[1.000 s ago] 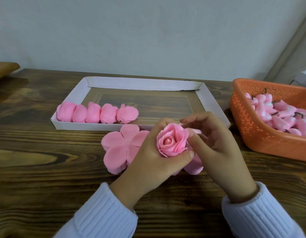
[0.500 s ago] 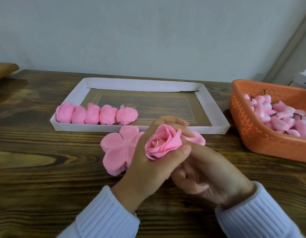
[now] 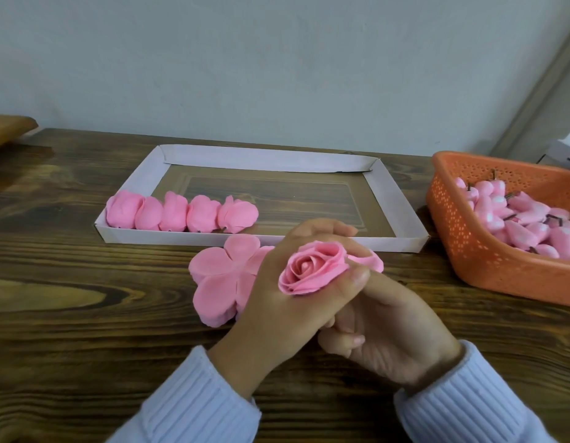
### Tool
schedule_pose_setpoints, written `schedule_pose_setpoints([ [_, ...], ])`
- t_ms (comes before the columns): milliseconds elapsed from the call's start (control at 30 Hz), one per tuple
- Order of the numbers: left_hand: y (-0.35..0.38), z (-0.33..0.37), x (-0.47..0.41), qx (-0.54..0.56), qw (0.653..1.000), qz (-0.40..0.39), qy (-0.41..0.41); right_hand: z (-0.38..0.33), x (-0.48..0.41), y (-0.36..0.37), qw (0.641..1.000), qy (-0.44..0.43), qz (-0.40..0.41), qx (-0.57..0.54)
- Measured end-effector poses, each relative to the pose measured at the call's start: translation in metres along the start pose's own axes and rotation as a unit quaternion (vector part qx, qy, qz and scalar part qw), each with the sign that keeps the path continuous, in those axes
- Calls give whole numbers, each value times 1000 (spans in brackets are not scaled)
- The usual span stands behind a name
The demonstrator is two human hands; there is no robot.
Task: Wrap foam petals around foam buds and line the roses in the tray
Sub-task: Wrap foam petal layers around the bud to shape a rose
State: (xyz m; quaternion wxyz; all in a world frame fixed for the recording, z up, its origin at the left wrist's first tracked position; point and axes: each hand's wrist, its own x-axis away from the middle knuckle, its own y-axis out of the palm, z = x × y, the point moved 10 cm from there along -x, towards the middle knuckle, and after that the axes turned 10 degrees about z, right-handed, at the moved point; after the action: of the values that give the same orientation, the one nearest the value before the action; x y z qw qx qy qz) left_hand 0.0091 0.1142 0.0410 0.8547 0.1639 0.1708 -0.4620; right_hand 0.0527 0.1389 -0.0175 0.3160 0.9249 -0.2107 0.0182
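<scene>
The left hand holds the rose above the tabletop, just in front of the tray's near edge. Its fingers curl behind the bloom and its thumb presses across the front. The right hand sits under and against the left with its fingers curled in. The left hand hides whether it pinches the base of the rose or grips nothing, so I cannot tell.

The main risk is that the outer wrap springs open. Foam tends to flatten out again, and the layers look held only by the thumb's squeeze. If that pressure loosens while the rose goes over the tray wall, the outer layers could unfurl. Squeezing too hard is the opposite danger: the rim of the bloom looks bent under the thumb, and a crease may stay.

Five finished roses lie touching in a row along the tray's near edge, starting at its near left corner. The free spot is just right of the fifth. A careless set-down could shove that row or leave a gap, and a sleeve could catch the low near wall.

The stack of petals lies on the tabletop between the hands and the tray, partly hidden by the left hand. A dragged wrist could scatter it. The basket of buds stands at the right edge, well apart.
</scene>
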Motion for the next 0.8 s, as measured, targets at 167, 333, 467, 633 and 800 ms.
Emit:
schedule_pose_setpoints([
  [167,2,-3,0,-4,1000,-12,-11,-1,-1,-5,999,-19,30,16],
  [333,1,4,-2,-41,998,-1,41,-9,3,0,999,-52,6,14],
  [467,-2,8,-1,-43,997,12,67,-15,3,-7,996,-77,16,33],
  [633,-20,0,-4,-13,995,91,42,-45,11,-29,957,-224,138,126],
  [800,-18,-7,-5,-36,995,92,30,-78,35,-16,857,-416,159,260],
])
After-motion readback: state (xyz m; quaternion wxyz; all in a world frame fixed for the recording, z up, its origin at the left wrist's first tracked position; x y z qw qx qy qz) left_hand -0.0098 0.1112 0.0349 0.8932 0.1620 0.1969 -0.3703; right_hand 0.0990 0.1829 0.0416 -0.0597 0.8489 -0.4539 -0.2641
